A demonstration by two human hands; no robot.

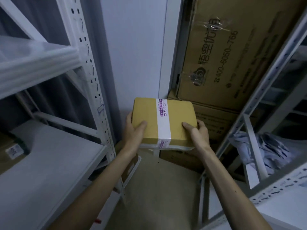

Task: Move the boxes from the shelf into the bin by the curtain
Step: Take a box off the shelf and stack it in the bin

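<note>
A flat yellow-brown cardboard box [179, 118] with a white and purple tape strip across its middle is held in the air in the aisle between two shelving racks. My left hand [135, 130] grips its left edge, thumb on top. My right hand [198, 132] grips its right edge, thumb on top as well. Another box with a white label [11, 147] lies on the left rack's grey shelf [49, 163]. A dark curtain [49, 83] hangs behind the left rack. No bin is in view.
Large brown cartons [232, 52] are stacked at the end of the aisle against a white wall [137, 47]. The right rack [259, 103] holds crumpled pale plastic bags [262, 150]. A white upright post [93, 77] stands close on the left. Beige floor [157, 188] lies below.
</note>
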